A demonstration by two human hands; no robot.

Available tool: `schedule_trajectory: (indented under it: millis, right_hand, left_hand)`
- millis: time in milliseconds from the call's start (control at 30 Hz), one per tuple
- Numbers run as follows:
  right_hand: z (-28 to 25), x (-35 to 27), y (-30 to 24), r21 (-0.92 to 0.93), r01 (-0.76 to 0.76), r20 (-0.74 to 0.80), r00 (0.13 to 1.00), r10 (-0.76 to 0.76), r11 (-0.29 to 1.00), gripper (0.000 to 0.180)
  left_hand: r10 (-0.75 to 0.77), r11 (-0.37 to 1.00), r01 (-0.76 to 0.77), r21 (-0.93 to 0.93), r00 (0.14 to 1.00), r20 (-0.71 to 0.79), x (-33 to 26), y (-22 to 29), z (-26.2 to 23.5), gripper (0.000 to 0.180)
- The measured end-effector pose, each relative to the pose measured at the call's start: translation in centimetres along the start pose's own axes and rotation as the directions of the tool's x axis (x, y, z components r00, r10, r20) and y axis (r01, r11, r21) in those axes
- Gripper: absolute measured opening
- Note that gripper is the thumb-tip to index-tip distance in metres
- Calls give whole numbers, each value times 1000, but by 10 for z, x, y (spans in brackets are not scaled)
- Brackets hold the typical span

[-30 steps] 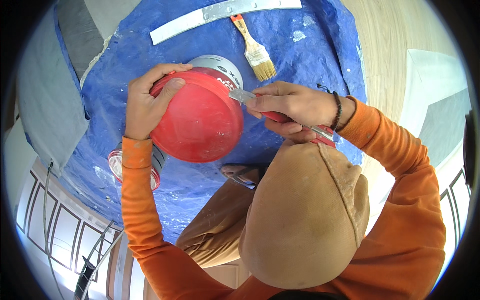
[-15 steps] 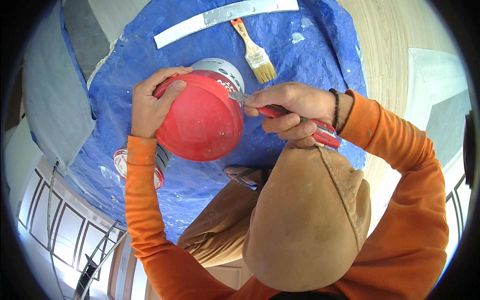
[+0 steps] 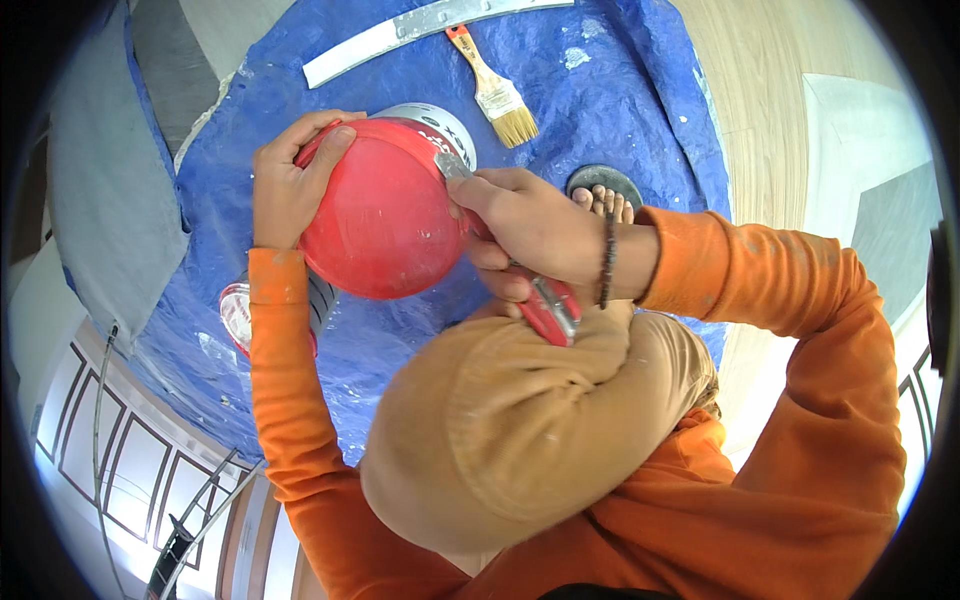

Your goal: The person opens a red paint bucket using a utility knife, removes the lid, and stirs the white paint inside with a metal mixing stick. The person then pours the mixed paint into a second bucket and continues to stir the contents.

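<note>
My left hand (image 3: pixel 285 180) is closed on the rim of a red bowl (image 3: pixel 385 220), thumb on the outside. The bowl's rounded underside, lightly scuffed, faces up toward me. In my right hand (image 3: pixel 550 230) is a red utility knife (image 3: pixel 552 310), its handle end sticking out below my fingers. The knife's blade (image 3: pixel 452 164) lies at the right upper edge of the bowl, and whether it cuts in is too small to tell. Behind the bowl stands a white and red tub (image 3: pixel 430 117), partly hidden by it.
A blue tarp (image 3: pixel 600 120) covers the floor. On it lie a paintbrush (image 3: pixel 497 98) and a long white strip (image 3: pixel 370 45). Another container (image 3: pixel 237 315) lies beside my left forearm. My sandalled foot (image 3: pixel 605 195) is at the right, and a ladder (image 3: pixel 190 530) stands at lower left.
My right hand has moved left and turned, bringing the knife against the bowl's side. The bowl has shifted slightly left and up. My knees have shifted, and my right foot now shows.
</note>
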State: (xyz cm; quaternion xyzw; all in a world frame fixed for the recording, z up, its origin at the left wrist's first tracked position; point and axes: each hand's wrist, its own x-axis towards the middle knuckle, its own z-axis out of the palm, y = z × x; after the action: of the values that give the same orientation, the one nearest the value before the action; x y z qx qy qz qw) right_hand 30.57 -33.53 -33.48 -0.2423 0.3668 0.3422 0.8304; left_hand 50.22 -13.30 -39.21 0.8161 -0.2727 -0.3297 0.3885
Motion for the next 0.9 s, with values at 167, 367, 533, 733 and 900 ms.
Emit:
schedule_trajectory:
  millis: [167, 367, 533, 733, 900]
  right_hand:
    - [13, -1, 9, 133, 60, -27, 998, -57, 989, 26]
    - [-43, -10, 1, -263, 18, 195, 980, 35, 965, 28]
    - [-53, -7, 17, -716, 433, 164, 866, -472, 547, 30]
    - [-48, 19, 3, -850, 479, 267, 749, -606, 217, 25]
    - [-43, 26, 0, -883, 450, 276, 727, -628, 133, 24]
  left_hand:
    - [34, 999, -34, 7, 999, 3, 0, -3, -1, 27]
    - [64, 994, -66, 83, 998, 19, -3, -1, -3, 30]
    - [117, 961, -130, 244, 991, 69, 0, 9, -2, 33]
    - [117, 948, -123, 293, 992, 38, -5, 15, -4, 30]
    - [123, 948, -132, 291, 991, 48, -4, 11, -5, 29]
